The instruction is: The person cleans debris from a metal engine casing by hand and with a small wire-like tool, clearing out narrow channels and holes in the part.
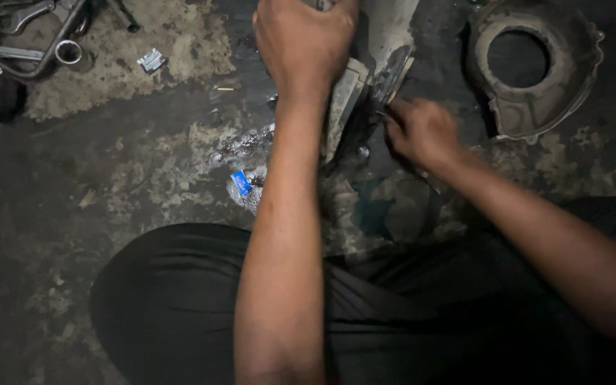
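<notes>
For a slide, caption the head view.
Left hand steadies a grey metal casting while right hand works its edge.

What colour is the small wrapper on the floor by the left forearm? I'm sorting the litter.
Bright blue wrapper, lying on the stained floor beside the left forearm; the head view shows it.

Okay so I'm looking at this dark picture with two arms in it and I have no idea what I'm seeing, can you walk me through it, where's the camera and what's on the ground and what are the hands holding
There is no machine here: a person works with two bare hands. The single picture comes from a camera worn on the person's head, looking down past dark trousers at a stained, oily floor.

The left hand grips the top of a grey metal part that stands on the floor. The right hand is closed around something thin at the part's lower edge; it is too blurred to name.

Lying around: a round metal housing with a big hole at upper right, wrenches and sockets at upper left, a small blue scrap and a silvery scrap.
</notes>
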